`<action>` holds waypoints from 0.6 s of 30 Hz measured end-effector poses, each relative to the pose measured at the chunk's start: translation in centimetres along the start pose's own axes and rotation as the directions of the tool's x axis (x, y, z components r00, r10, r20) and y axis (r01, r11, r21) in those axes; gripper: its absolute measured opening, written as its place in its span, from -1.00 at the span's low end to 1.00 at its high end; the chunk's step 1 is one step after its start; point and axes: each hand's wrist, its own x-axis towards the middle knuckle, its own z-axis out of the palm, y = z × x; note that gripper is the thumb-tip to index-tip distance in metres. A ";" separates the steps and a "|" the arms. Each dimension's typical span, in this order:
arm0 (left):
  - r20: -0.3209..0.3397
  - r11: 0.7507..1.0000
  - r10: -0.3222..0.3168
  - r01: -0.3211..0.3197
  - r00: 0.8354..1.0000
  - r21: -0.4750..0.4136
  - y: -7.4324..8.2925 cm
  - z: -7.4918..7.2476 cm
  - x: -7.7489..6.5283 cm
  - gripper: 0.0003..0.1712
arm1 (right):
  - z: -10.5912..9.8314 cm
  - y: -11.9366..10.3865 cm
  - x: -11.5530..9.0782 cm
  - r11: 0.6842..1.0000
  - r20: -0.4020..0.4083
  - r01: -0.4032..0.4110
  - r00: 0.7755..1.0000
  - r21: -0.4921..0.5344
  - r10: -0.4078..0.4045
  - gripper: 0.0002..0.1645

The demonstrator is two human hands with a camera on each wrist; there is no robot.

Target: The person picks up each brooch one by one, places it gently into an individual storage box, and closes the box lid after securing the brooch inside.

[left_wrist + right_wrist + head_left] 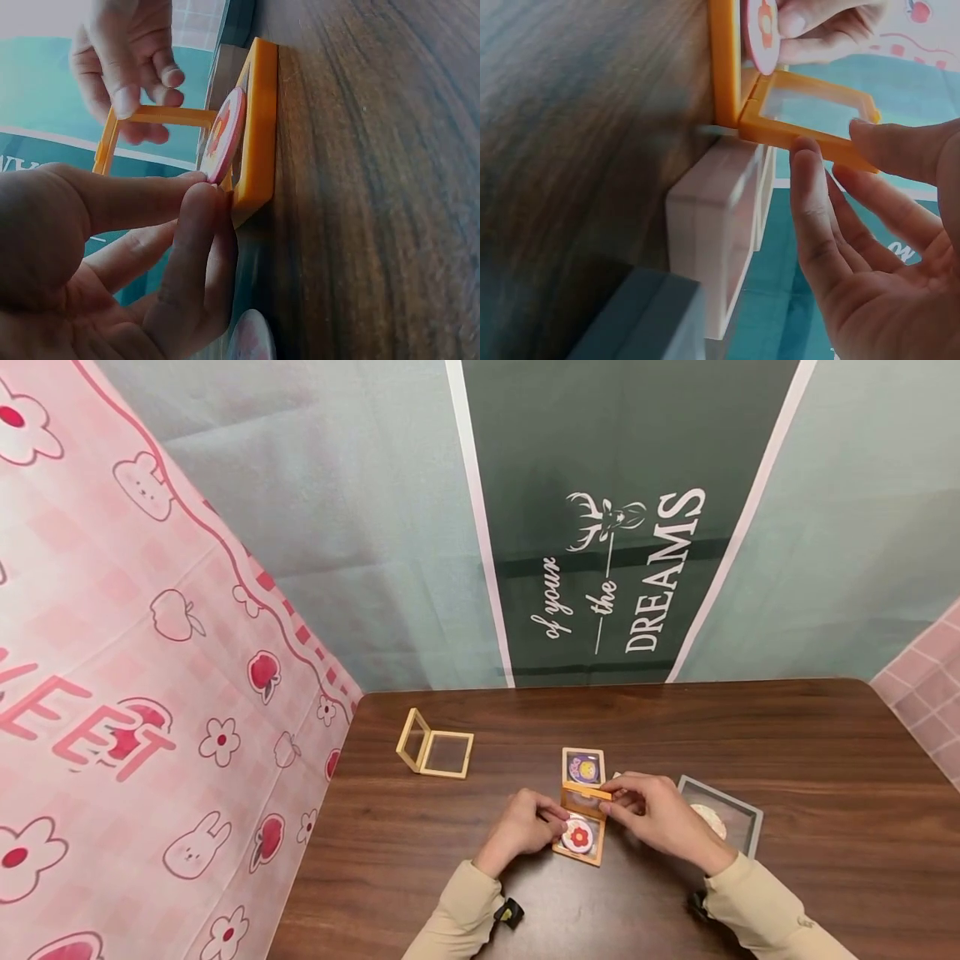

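An orange hinged display case (588,858) lies on the table, its lid (586,789) raised about upright. My left hand (525,822) pinches the edge of a round badge (225,139) with a red flower between thumb and fingertips, tilted over the case's base. Thumb and fingers of my right hand (660,814) hold the raised lid by its frame, plain in the right wrist view. Low in the left wrist view, another pale round badge (253,337) is partly cut off.
Right behind the orange case stands a cream case (583,766) with a purple badge. A grey case (756,827) with a pale badge is partly behind my right arm. At the far left a yellow case (447,774) stands open. A pinkish case (705,202) shows beside the orange one.
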 end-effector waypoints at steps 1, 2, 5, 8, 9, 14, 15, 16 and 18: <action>-0.005 1.000 -0.002 0.002 1.000 0.006 0.0 0.0 0.0 -0.93 | 0.0 -0.1 0.0 1.000 -0.011 0.007 1.000 0.002 -0.007 -0.80; -0.012 1.000 -0.003 0.003 1.000 0.015 0.0 0.1 0.1 -0.93 | 0.0 -0.2 0.0 1.000 -0.019 0.013 1.000 0.007 -0.013 -0.81; -0.037 0.998 0.001 0.001 0.999 0.056 -0.1 0.2 0.2 -0.92 | -0.1 -0.4 0.0 0.999 -0.027 0.038 0.999 0.020 -0.037 -0.84; -0.057 0.996 0.001 0.004 0.998 0.090 -0.1 0.3 0.2 -0.90 | 0.0 -0.5 -0.1 0.997 -0.032 0.065 0.997 0.031 -0.064 -0.86; -0.058 0.996 0.001 0.004 0.998 0.092 -0.2 0.4 0.2 -0.91 | 0.0 -0.5 -0.1 0.997 -0.034 0.074 0.997 0.029 -0.073 -0.86; -0.004 0.998 -0.002 0.002 1.000 0.060 -0.1 0.4 0.0 -0.75 | 0.0 -0.5 -0.2 0.996 -0.044 0.093 0.995 0.014 -0.093 -0.86; 0.012 0.998 0.005 -0.005 1.000 0.056 -0.1 0.4 -0.1 -0.68 | 0.0 -0.5 -0.2 0.996 -0.045 0.094 0.995 0.011 -0.094 -0.86; 0.024 0.998 0.012 -0.013 1.000 0.058 -0.1 0.4 -0.2 -0.62 | 0.0 -0.5 -0.2 0.995 -0.045 0.095 0.994 0.008 -0.095 -0.86; 0.039 0.997 0.031 -0.034 0.999 0.069 -0.2 0.3 -0.3 -0.53 | 0.0 -0.4 -0.2 0.996 -0.045 0.094 0.995 0.006 -0.093 -0.85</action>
